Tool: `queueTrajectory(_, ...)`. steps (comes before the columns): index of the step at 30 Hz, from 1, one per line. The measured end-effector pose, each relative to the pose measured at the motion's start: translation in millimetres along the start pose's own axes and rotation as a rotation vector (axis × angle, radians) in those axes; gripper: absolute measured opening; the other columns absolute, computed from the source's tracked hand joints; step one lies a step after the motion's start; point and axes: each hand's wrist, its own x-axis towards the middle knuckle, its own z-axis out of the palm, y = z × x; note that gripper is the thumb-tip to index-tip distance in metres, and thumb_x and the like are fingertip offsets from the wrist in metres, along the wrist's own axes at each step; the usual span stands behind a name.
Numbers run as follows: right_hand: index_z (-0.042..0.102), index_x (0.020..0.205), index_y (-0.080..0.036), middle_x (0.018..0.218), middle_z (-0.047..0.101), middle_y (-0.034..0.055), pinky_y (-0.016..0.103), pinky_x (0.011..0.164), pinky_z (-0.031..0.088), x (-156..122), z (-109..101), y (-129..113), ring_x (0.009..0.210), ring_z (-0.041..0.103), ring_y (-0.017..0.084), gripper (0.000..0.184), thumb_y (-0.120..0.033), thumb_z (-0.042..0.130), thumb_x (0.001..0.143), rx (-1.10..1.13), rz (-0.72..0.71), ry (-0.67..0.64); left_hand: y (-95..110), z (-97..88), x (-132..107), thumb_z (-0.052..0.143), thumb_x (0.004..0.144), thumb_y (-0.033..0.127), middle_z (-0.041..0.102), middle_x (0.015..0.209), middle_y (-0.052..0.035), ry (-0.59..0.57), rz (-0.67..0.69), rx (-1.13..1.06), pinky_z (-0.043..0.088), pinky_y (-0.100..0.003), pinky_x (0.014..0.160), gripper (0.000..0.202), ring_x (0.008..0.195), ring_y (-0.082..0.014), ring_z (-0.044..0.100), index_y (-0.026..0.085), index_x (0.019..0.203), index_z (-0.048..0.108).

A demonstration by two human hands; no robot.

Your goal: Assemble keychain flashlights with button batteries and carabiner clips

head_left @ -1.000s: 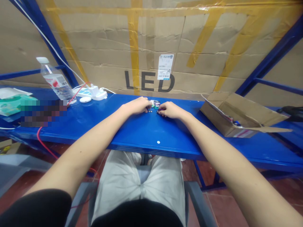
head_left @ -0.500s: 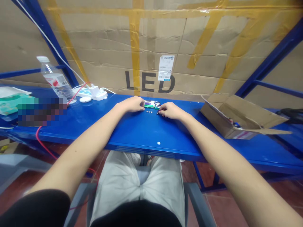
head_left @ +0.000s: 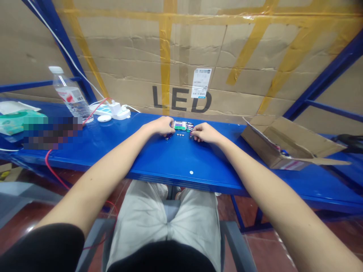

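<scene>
Several shiny pen-like tubes (head_left: 183, 126), in green, silver and purple, lie side by side on the blue table. Just in front of them sits a short row of small copper-coloured round pieces (head_left: 180, 135). My left hand (head_left: 164, 125) is closed at the left end of the tubes. A small dark shiny piece (head_left: 168, 137) pokes out under its fingers. At the right end, my right hand (head_left: 205, 133) is closed in a pinch around something small and dark, mostly hidden by the fingers.
A white disc (head_left: 191, 172) lies near the front edge of the blue table (head_left: 159, 160). On the right stands an open cardboard box (head_left: 272, 151) with small items inside. Leftward are a water bottle (head_left: 72, 96), a power strip (head_left: 123, 113) and a tissue pack (head_left: 19, 122).
The view has shifted slightly. A small dark piece now shows under my left fingers, which have curled down towards the table. My right hand stays pinched near the tubes' right end.
</scene>
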Motion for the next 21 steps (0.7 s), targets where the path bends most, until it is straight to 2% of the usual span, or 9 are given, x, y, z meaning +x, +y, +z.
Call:
queueTrajectory(2, 0.062, 0.072, -0.014, 0.062, 0.063, 0.0035, 0.024, 0.052, 0.045, -1, 1, -2, 0.051, 0.055, 0.012, 0.017, -0.016, 0.056, 0.088, 0.152, 0.041, 0.008, 0, 2.5, 2, 0.065, 0.075, 0.027, 0.07, 0.077, -0.006, 0.167, 0.098, 0.019, 0.042, -0.028, 0.06, 0.012, 0.068, -0.0174, 0.062, 0.018, 0.081, 0.061)
queueTrajectory(4, 0.058, 0.069, -0.015, 0.06, 0.061, 0.0032, 0.023, 0.05, 0.044, -1, 2, -4, 0.05, 0.053, 0.011, 0.019, -0.015, 0.056, 0.088, 0.275, 0.064, 0.018, 5, 6.4, 3, 0.064, 0.078, 0.028, 0.07, 0.085, -0.0062, 0.251, 0.243, -0.042, 0.044, -0.029, 0.066, 0.013, 0.076, -0.0175, 0.062, 0.017, 0.085, 0.063)
queueTrajectory(8, 0.057, 0.069, -0.015, 0.058, 0.059, 0.002, 0.023, 0.05, 0.044, -1, 6, -3, 0.049, 0.052, 0.01, 0.02, -0.017, 0.056, 0.089, 0.466, 0.081, -0.013, 21, 19.0, 2, 0.069, 0.078, 0.03, 0.069, 0.089, -0.0044, 0.21, 0.479, -0.203, 0.046, -0.027, 0.071, 0.024, 0.08, -0.0157, 0.062, 0.016, 0.096, 0.064)
queueTrajectory(12, 0.057, 0.071, -0.016, 0.059, 0.058, 0.0018, 0.023, 0.052, 0.047, 0, 8, 0, 0.051, 0.053, 0.011, 0.019, -0.02, 0.057, 0.089, 0.554, 0.079, -0.047, 31, 29.1, 1, 0.066, 0.082, 0.026, 0.07, 0.086, -0.0047, 0.234, 0.558, -0.216, 0.046, -0.027, 0.07, 0.018, 0.077, -0.0149, 0.063, 0.014, 0.094, 0.065)
queueTrajectory(16, 0.06, 0.082, -0.015, 0.062, 0.057, 0.0009, 0.025, 0.055, 0.048, 0, 7, -1, 0.052, 0.052, 0.012, 0.016, -0.022, 0.051, 0.094, 0.394, 0.01, -0.056, 28, 29.1, 2, 0.061, 0.085, 0.02, 0.071, 0.081, -0.0037, 0.266, 0.517, -0.25, 0.047, -0.026, 0.069, 0.013, 0.073, -0.0138, 0.064, 0.014, 0.094, 0.067)
queueTrajectory(18, 0.063, 0.1, -0.014, 0.065, 0.059, 0.0004, 0.025, 0.056, 0.048, -1, 6, -3, 0.051, 0.052, 0.012, 0.017, -0.022, 0.049, 0.096, 0.228, -0.059, -0.046, 26, 27.6, 3, 0.061, 0.084, 0.02, 0.071, 0.08, -0.0036, 0.296, 0.492, -0.252, 0.046, -0.025, 0.068, 0.013, 0.072, -0.0138, 0.063, 0.014, 0.094, 0.067)
queueTrajectory(21, 0.058, 0.129, -0.016, 0.074, 0.066, 0.001, 0.026, 0.062, 0.048, -1, 7, -5, 0.051, 0.054, 0.012, 0.034, -0.025, 0.047, 0.098, 0.036, -0.131, -0.033, 24, 26.9, 4, 0.062, 0.083, 0.02, 0.07, 0.079, -0.0028, 0.326, 0.48, -0.244, 0.044, -0.024, 0.065, 0.012, 0.07, -0.0131, 0.061, 0.014, 0.092, 0.068)
